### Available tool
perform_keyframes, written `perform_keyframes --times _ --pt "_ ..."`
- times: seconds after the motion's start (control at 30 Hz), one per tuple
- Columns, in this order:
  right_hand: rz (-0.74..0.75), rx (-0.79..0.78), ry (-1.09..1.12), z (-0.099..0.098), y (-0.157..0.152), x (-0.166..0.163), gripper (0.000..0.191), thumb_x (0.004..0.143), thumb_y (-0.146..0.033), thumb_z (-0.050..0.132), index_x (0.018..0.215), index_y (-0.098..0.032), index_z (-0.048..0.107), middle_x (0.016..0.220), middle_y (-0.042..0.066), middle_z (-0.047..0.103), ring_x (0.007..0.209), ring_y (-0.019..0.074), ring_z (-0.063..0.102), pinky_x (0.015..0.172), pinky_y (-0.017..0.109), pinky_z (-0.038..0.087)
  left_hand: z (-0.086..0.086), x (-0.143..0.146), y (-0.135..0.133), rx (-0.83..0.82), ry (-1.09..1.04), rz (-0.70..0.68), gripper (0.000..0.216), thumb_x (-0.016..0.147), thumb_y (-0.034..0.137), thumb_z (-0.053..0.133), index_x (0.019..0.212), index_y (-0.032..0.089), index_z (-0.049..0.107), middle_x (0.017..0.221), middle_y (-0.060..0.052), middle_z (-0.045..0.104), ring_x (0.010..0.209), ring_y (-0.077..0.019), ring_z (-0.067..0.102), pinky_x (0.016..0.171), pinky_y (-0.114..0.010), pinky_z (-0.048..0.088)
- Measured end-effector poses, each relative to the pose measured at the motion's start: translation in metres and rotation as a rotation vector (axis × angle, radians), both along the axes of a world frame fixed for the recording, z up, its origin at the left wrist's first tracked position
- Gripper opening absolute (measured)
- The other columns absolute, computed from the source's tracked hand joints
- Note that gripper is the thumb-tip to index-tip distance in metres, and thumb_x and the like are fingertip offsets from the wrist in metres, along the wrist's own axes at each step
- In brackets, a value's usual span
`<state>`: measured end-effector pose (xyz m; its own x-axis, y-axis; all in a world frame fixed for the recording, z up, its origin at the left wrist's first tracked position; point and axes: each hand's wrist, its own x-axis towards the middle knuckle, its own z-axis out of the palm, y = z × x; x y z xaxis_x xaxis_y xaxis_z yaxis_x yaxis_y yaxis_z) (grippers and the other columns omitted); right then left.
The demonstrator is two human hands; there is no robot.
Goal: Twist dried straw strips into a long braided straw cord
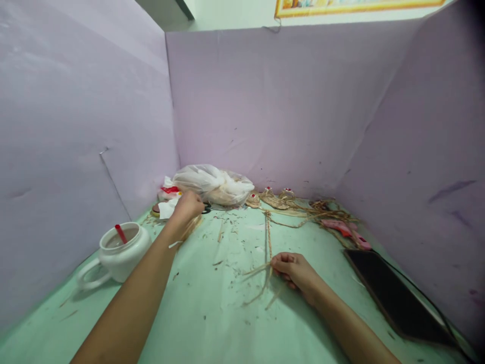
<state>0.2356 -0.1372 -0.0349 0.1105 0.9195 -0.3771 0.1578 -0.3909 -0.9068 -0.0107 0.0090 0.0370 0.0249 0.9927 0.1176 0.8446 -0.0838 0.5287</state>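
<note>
Head view: lilac board walls (284, 101) box in the pale green tabletop (212, 313) on three sides. A dark flat tablet (394, 293) lies along the right wall, with the open room between the forearms. The left hand (188, 206) is curled beside a crumpled clear plastic bag (214, 184); I cannot tell if it grips anything. The right hand (293, 269) pinches the frayed end of a straw-coloured braided cord (269, 232) mid-table. A firm, low pinch would likely prevent unravelling.

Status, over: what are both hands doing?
Left hand curled at black scissors handle, near plastic bag. Right hand pinches braided straw cord. Straw scraps litter the table.
</note>
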Motion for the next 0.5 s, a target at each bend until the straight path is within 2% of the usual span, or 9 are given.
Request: perform_keyframes --times 0.13,0.27,0.4,0.5 --pt "0.022 0.016 0.012 0.002 -0.001 0.0 0.016 0.063 -0.027 0.056 0.057 -0.016 0.048 0.038 -0.008 0.034 0.032 0.0023 0.021 0.034 0.019 0.014 -0.019 -0.019 0.012 -0.096 0.227 -0.035 0.005 0.051 0.012 0.053 0.053 0.012 0.057 0.051 -0.005 0.053 0.057 -0.0184 0.053 0.05 -0.024 0.032" --pt "0.024 0.027 0.009 0.0 -0.001 0.001 0.016 0.063 -0.028 0.057 0.057 -0.015 0.048 0.042 -0.007 0.04 0.034 0.0021 0.023 0.034 0.018 0.016 -0.039 -0.014 0.02 -0.148 0.318 0.085 0.014 0.054 0.016 0.055 0.066 0.012 0.061 0.073 -0.014 0.063 0.073 -0.0271 0.059 0.058 -0.029 0.038" --pt "0.032 0.058 0.002 -0.004 0.0 0.003 0.017 0.062 -0.028 0.058 0.058 -0.014 0.05 0.047 -0.005 0.044 0.035 0.0024 0.025 0.034 0.018 0.018 -0.046 -0.006 0.021 -0.13 0.388 0.154 0.024 0.055 0.019 0.058 0.078 0.012 0.063 0.09 -0.019 0.063 0.087 -0.0288 0.058 0.066 -0.029 0.04" --pt "0.042 0.06 0.006 -0.006 0.001 0.004 0.016 0.062 -0.028 0.058 0.058 -0.015 0.05 0.047 -0.005 0.044 0.035 0.0025 0.025 0.033 0.018 0.018 -0.044 -0.003 0.018 -0.104 0.358 0.162 0.025 0.054 0.019 0.059 0.078 0.011 0.063 0.087 -0.019 0.064 0.087 -0.0276 0.058 0.065 -0.027 0.04"
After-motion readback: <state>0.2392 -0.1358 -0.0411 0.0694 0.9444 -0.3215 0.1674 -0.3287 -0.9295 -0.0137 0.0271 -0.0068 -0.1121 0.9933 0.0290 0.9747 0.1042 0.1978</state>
